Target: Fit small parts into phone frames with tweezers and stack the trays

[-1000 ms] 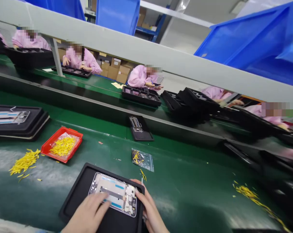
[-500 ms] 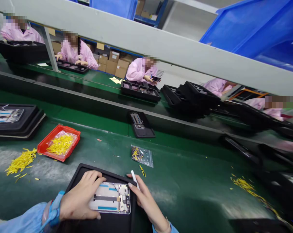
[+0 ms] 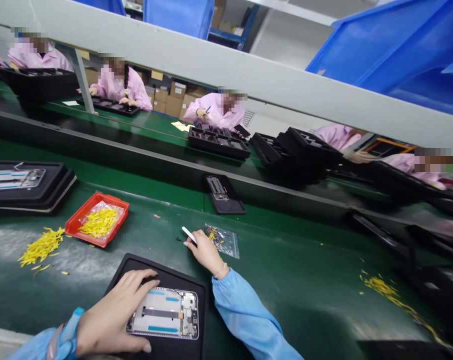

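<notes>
Green conveyor belt [image 3: 286, 280], black tray [image 3: 181, 279] w/ phone frame [image 3: 162, 315]. L hand [image 3: 112, 312] flat on frame, fingers spread; R hand [image 3: 206, 254] pinches white stick [image 3: 189, 235] by plastic bag [image 3: 222, 241].

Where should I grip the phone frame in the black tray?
Probably pinch the phone frame by its two long edges at mid-length, coming from above. It lies flat in the tray, so a top approach suits it. The left hand covers the left end, and the exposed circuit board at the right end is best left alone.
</notes>
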`<state>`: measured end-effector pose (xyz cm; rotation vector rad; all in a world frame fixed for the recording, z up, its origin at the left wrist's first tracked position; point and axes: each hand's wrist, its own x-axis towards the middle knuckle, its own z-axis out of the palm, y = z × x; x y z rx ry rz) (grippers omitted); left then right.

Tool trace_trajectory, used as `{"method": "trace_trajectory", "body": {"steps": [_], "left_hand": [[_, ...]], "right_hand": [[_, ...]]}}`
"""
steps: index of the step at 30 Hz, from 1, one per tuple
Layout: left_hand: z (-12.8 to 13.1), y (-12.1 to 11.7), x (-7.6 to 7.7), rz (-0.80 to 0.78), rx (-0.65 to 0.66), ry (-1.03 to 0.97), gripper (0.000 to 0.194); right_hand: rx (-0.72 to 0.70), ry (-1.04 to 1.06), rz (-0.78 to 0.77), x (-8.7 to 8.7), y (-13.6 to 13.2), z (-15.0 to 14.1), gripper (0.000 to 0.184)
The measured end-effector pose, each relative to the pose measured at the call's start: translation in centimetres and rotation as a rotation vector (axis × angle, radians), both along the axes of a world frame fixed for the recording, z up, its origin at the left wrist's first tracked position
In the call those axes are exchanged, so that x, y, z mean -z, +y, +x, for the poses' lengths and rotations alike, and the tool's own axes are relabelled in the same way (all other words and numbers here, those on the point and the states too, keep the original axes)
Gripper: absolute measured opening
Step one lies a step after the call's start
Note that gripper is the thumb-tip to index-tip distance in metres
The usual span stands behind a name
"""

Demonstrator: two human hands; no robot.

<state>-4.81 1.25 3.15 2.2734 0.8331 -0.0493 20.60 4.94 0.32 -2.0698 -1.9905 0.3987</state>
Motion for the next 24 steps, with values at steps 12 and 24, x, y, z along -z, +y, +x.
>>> {"method": "trace_trajectory", "body": {"steps": [12, 24], "left_hand": [[2.3, 4.6, -0.9, -0.904, -0.409, -0.688, 0.053], [-0.3, 3.8, -1.4, -0.242, -0.417, -0.688, 0.028]], "right_hand": [[-0.655, -0.232, 0.987, -4.2, -3.5, -4.1, 0.032], [-0.656, -0.146, 0.87, -4.6, -2.5, -7.8, 0.032]]}}
